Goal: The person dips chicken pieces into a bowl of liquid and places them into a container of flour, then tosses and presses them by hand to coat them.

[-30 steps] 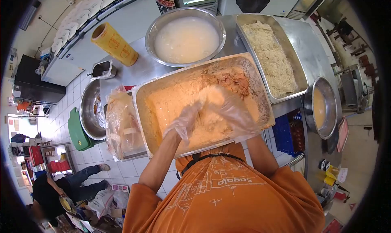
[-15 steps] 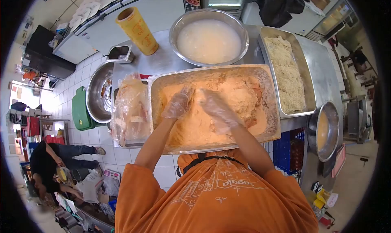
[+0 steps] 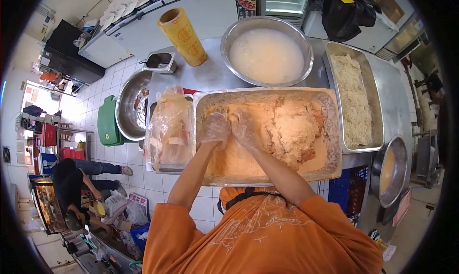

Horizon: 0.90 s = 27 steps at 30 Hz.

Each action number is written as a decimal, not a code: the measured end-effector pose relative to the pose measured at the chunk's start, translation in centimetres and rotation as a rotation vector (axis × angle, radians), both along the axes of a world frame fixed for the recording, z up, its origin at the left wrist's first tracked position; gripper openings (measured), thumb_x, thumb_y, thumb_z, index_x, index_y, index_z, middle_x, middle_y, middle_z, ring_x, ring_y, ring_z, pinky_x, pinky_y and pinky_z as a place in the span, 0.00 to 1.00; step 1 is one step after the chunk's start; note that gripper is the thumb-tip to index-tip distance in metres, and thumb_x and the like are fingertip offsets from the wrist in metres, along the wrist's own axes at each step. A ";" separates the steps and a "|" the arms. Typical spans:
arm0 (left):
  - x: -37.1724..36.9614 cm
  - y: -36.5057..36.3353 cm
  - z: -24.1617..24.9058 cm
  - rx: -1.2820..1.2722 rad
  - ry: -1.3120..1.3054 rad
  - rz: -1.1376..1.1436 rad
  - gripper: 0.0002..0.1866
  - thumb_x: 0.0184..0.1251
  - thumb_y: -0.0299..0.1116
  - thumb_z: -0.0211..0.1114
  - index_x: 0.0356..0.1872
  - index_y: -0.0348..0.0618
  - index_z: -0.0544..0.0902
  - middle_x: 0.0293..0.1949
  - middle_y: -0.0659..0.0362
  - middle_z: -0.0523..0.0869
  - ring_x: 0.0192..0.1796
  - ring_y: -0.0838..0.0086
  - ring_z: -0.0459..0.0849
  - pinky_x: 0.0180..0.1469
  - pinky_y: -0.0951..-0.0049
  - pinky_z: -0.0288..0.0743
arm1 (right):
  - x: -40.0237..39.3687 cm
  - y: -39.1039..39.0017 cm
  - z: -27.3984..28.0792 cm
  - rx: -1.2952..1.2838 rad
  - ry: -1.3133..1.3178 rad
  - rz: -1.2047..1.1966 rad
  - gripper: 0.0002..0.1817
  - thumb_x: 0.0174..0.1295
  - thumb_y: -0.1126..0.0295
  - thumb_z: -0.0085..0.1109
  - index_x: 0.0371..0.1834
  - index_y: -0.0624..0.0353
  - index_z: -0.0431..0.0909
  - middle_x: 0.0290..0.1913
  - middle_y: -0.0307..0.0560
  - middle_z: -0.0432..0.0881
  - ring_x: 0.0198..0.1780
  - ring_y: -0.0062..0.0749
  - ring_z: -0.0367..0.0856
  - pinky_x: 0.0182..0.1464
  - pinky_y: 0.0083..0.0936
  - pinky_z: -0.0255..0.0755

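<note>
Both my hands wear clear plastic gloves and rest side by side in a large rectangular steel pan (image 3: 330,171) of orange flour. My left hand (image 3: 214,127) presses into the flour at the pan's left part. My right hand (image 3: 244,128) is right beside it, touching it, fingers curled into the coating. A mound of flour-coated pieces (image 3: 292,129) lies just right of my hands. Whether either hand grips a piece under the flour is hidden.
A round steel bowl of pale batter (image 3: 266,55) stands behind the pan. A steel tray of breadcrumbs (image 3: 353,98) sits at right, a bagged container (image 3: 167,130) at left, a yellow film roll (image 3: 183,31) behind. A person (image 3: 74,183) bends over on the floor at left.
My hands have drawn together and shifted to the pan's left part; a second ago they were spread over the middle. The coated mound now lies clear of them at right.
</note>
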<state>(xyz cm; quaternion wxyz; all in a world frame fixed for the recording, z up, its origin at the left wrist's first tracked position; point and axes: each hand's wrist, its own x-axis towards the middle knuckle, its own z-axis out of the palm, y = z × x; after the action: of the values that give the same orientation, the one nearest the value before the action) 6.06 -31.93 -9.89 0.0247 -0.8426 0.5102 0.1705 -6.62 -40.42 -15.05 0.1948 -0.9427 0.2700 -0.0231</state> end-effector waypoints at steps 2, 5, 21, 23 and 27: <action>0.6 1.3 -3.1 -0.195 -0.014 0.022 0.21 0.68 0.33 0.64 0.59 0.36 0.85 0.53 0.43 0.88 0.61 0.50 0.86 0.66 0.52 0.80 | -0.8 1.4 -3.7 -0.786 0.005 0.100 0.28 0.74 0.63 0.50 0.72 0.67 0.76 0.75 0.81 0.69 0.79 0.56 0.72 0.69 0.44 0.76; 1.7 1.9 -2.3 -0.352 -0.078 -0.172 0.16 0.66 0.34 0.64 0.51 0.35 0.86 0.50 0.40 0.88 0.58 0.50 0.87 0.62 0.54 0.82 | 1.6 2.6 -9.4 -0.315 -0.231 -0.089 0.32 0.75 0.57 0.51 0.79 0.60 0.71 0.77 0.70 0.71 0.77 0.56 0.73 0.71 0.43 0.74; -1.5 4.1 -1.7 0.179 0.136 -0.272 0.23 0.72 0.37 0.61 0.59 0.28 0.81 0.56 0.39 0.85 0.60 0.49 0.87 0.57 0.53 0.83 | -5.2 -0.2 -3.1 0.051 -0.026 0.583 0.12 0.75 0.64 0.57 0.52 0.58 0.83 0.44 0.49 0.87 0.45 0.42 0.85 0.50 0.37 0.81; -2.6 4.8 -2.7 0.170 0.155 -0.167 0.20 0.71 0.37 0.61 0.55 0.31 0.84 0.55 0.40 0.86 0.60 0.49 0.87 0.58 0.55 0.83 | -6.1 0.0 -2.3 0.040 -0.052 0.553 0.10 0.76 0.66 0.56 0.49 0.58 0.83 0.41 0.47 0.87 0.42 0.39 0.85 0.47 0.36 0.81; -3.8 5.8 -1.7 0.227 0.187 -0.315 0.18 0.68 0.37 0.63 0.52 0.35 0.87 0.50 0.41 0.89 0.57 0.48 0.89 0.59 0.55 0.82 | -6.1 2.0 -3.4 -0.236 -0.070 0.636 0.09 0.75 0.66 0.58 0.47 0.59 0.83 0.38 0.48 0.86 0.40 0.37 0.85 0.44 0.35 0.80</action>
<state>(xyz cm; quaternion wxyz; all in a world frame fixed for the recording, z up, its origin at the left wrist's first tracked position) 2.23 -26.11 -11.60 0.0984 -0.7248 0.6131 0.2984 -12.74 -38.44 -18.42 0.0911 -0.9943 -0.0488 -0.0246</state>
